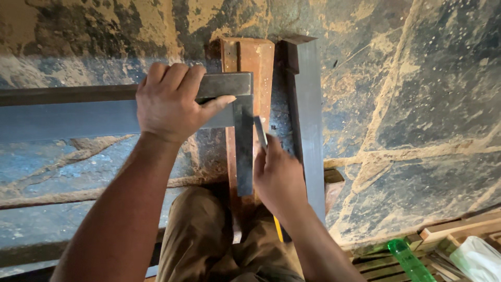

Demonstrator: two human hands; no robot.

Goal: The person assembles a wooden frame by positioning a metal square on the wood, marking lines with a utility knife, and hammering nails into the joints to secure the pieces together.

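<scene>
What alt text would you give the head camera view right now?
A left hand presses a metal square against a rusty bar, while the right hand holds a thin marking tool along the square's blade. A grey steel bar lies alongside, on a stained stone floor.

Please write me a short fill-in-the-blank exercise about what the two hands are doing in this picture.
1. The left hand presses a metal try square against the long ____ steel bar.
2. The right hand holds a thin marking tool along the ____ edge of the square's blade.
3. The rusty bar under the blade is ____ in colour.
4. A ____ plastic bottle lies at the lower right.

Missing words: grey; right; reddish-brown; green
</scene>
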